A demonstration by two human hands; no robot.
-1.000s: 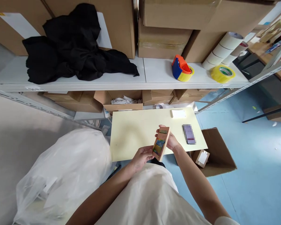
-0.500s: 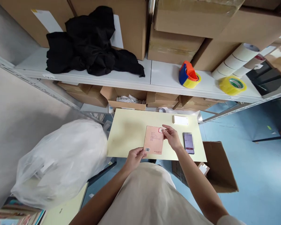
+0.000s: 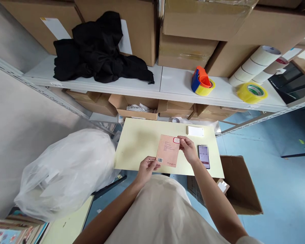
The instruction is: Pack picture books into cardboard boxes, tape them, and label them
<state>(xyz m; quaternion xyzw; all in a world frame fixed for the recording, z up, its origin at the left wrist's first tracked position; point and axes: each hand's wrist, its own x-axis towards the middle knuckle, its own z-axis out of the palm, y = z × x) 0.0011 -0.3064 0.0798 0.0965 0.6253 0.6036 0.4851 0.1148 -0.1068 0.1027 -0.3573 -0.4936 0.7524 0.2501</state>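
Note:
A thin pink book with small print, a barcode at its lower left and a red-edged label at its upper right is held over the pale yellow table. My left hand pinches its lower left corner, fingers closed on the edge. At the upper right edge, beside the label, my right hand grips the same book between thumb and fingers. A phone with a lit timer screen lies just right of my right hand. Behind it is a small stack of white cards.
A grey shelf behind the table bears black cloth, a tape dispenser, tape rolls and cartons. On the left sits a bulging white plastic bag near stacked books. An open carton stands at the right.
My right thumb has slid off the red-edged label to the book's right edge, so the label now shows whole. The book stays in both hands, nearly in place. The view shifts slightly.

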